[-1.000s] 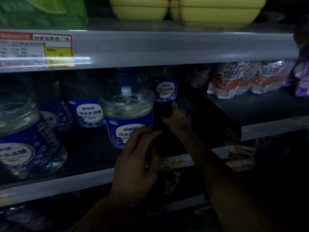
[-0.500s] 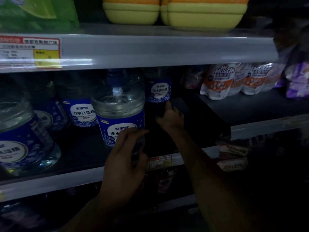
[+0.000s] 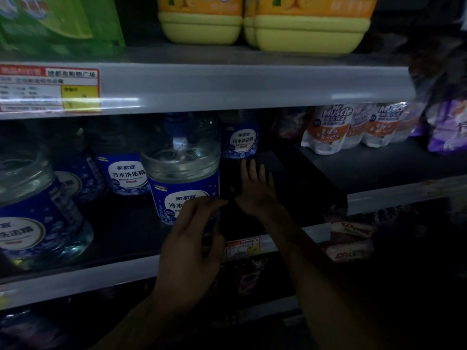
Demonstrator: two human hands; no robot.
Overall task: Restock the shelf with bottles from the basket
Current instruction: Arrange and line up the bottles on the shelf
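Clear detergent bottles with blue labels stand on the dim middle shelf (image 3: 121, 248). The front bottle (image 3: 182, 173) has a blue cap and stands near the shelf's front edge. My left hand (image 3: 194, 243) curls around its lower right side, thumb across the label. My right hand (image 3: 255, 188) reaches deeper into the dark gap right of that bottle, fingers spread and empty. Just beyond its fingertips stands a rear bottle (image 3: 240, 140). Other bottles (image 3: 126, 173) stand behind, and a large one (image 3: 32, 218) is at the far left. The basket is out of view.
Orange-and-white refill pouches (image 3: 331, 127) and purple packs (image 3: 447, 127) sit on the right part of the shelf. The upper shelf (image 3: 227, 84) holds yellow jugs (image 3: 202, 24) and a green pack (image 3: 58, 21). Price tags hang on the shelf rails.
My right hand's fingers have spread flat in the gap beside the bottle. My left hand stays on the front bottle's lower side. The view has shifted slightly.
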